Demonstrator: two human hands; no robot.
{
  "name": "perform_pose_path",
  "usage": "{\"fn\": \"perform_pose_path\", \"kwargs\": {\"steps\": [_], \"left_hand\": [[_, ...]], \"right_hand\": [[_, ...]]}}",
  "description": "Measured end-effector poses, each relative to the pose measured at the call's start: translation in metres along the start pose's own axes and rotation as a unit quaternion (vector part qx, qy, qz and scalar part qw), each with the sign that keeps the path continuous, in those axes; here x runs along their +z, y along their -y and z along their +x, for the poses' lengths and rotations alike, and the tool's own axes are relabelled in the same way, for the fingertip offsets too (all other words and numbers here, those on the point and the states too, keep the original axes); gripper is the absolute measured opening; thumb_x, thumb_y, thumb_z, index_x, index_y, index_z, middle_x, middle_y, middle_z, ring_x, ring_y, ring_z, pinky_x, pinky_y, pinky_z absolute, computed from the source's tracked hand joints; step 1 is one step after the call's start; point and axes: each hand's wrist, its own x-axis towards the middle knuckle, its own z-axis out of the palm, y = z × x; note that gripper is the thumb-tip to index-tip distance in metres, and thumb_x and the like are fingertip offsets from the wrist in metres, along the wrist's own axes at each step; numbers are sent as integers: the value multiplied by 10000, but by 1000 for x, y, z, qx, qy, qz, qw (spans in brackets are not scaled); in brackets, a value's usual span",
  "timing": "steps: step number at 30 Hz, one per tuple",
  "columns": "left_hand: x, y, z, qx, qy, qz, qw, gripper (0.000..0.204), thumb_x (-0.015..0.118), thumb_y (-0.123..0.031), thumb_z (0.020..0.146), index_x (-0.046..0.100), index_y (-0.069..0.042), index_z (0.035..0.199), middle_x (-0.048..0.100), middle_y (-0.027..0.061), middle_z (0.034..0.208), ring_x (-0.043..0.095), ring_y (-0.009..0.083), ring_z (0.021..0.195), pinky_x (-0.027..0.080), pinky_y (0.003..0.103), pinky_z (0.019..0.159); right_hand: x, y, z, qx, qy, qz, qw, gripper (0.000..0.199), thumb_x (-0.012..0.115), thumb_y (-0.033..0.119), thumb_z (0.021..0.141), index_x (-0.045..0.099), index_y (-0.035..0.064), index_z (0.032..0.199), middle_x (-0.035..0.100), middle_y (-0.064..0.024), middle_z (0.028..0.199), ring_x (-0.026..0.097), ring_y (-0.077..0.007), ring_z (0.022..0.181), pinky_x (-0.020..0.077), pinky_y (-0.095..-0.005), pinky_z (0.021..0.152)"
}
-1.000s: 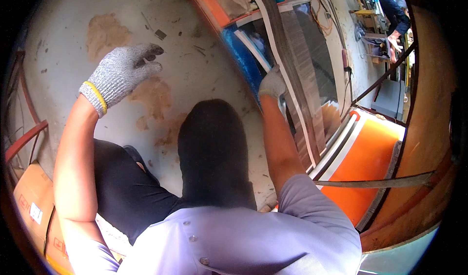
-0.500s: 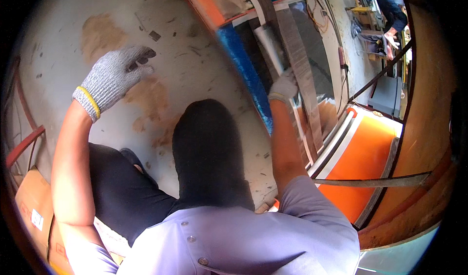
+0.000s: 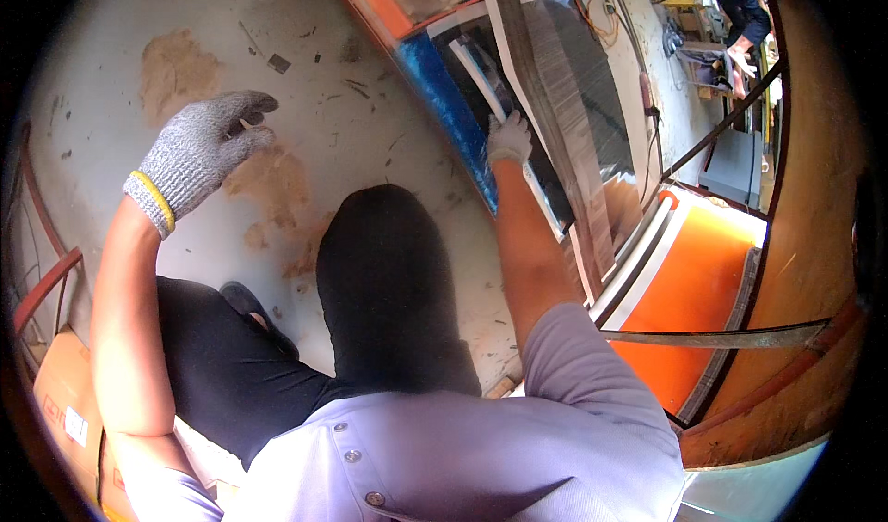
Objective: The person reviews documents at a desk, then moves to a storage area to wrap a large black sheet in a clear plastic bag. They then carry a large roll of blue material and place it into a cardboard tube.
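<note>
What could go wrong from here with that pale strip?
The pale strip might twist or slip, since only the right hand is on it; the left hand hangs free above the floor. It could also snag on the long brown strip lying close beside it.

Watching from afar, I count one left hand [image 3: 202,147] and one right hand [image 3: 511,139], making two, plus one held white strip [image 3: 478,80], three shirt buttons [image 3: 352,455], one yellow cuff band [image 3: 154,198], one visible shoe [image 3: 242,301], one blue strip [image 3: 446,106], and one other person [image 3: 738,12] farther off.
</note>
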Motion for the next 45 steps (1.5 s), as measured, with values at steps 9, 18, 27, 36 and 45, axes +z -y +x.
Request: {"fn": "perform_pose_path", "kwargs": {"steps": [9, 18, 27, 36, 45], "left_hand": [[0, -6, 2, -22, 18, -11, 1000, 391, 608, -263, 884, 581, -41, 1205, 643, 166, 1068, 628, 269, 954, 497, 361, 841], [5, 1, -9, 18, -40, -7, 999, 412, 604, -317, 866, 600, -38, 1170, 663, 194, 998, 654, 291, 844, 508, 368, 758], [3, -13, -15, -11, -15, -16, 1000, 388, 620, -267, 864, 594, -47, 1183, 639, 162, 1049, 633, 274, 889, 513, 365, 792], [1, -14, -9, 16, -5, 4, 1000, 383, 624, -253, 868, 593, -39, 1185, 641, 166, 1063, 637, 289, 891, 509, 363, 803], [-3, 8, -5, 45, -45, -31, 997, 394, 613, -267, 866, 593, -45, 1191, 657, 175, 1041, 641, 303, 967, 495, 370, 857]], "right_hand": [[-11, 5, 21, 21, 60, 55, 996, 711, 478, 585, 891, 421, 73, 1381, 480, -219, 1338, 504, -407, 1175, 455, -480, 935], [13, -40, 48, 143, 47, 112, 982, 702, 418, 603, 904, 381, 132, 1424, 387, -193, 1439, 423, -377, 1283, 427, -496, 972], [41, -85, 28, 52, 19, 161, 985, 764, 463, 636, 865, 335, 166, 1453, 361, -194, 1461, 393, -439, 1291, 371, -522, 1024], [37, -85, -15, 23, 51, 138, 989, 788, 545, 628, 824, 340, 196, 1451, 313, -170, 1495, 349, -414, 1326, 364, -579, 1006], [2, -4, -58, -29, -11, 105, 994, 706, 608, 507, 819, 419, 139, 1391, 398, -195, 1420, 394, -400, 1283, 369, -522, 1014]]}}
